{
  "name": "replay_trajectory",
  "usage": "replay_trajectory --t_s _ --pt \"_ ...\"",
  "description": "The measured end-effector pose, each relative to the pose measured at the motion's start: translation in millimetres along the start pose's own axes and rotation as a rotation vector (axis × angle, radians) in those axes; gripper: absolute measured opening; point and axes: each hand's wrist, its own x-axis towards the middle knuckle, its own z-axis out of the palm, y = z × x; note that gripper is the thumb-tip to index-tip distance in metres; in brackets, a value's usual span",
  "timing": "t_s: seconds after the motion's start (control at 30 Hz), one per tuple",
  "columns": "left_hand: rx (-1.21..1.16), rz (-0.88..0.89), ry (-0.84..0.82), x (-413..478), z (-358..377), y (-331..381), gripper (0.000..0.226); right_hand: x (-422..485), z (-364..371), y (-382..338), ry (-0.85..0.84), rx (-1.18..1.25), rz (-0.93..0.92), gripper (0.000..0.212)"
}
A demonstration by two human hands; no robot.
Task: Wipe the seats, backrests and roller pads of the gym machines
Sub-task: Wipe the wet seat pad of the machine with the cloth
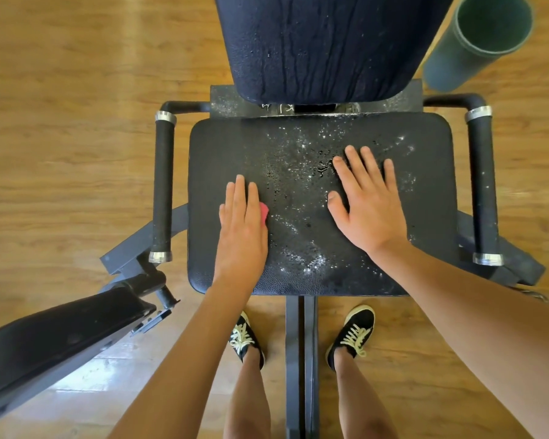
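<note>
A black padded seat [425, 172] of a gym machine lies below me, speckled with white foam and droplets across its middle. My left hand [242, 226] lies flat on the seat's left half, fingers straight, pressing a pink cloth [264, 213] of which only a corner shows. My right hand [366, 201] rests flat on the seat's right half with fingers spread, holding nothing. The dark backrest [324, 45] rises behind the seat, wet with drip streaks.
Black handle bars stand on both sides, the left handle [163, 188] and the right handle [482, 188]. A black pad on an arm [57, 340] juts in at lower left. A green roller tube [479, 39] is at upper right. My shoes stand astride the frame beam [301, 365] on wooden floor.
</note>
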Motion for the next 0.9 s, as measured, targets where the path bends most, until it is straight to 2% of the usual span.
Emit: replay_trajectory --t_s 0.37,0.6,0.9 --pt "-0.009 -0.039 0.048 56 -11 8 0.051 -1 2 1 0.008 -0.010 -0.010 0.058" --pt "-0.068 0.021 0.023 24 -9 0 0.051 -1 1 1 0.017 0.000 -0.010 0.058" --pt "-0.060 -0.048 0.010 -9 3 1 0.053 -1 2 1 0.032 0.005 -0.011 0.058"
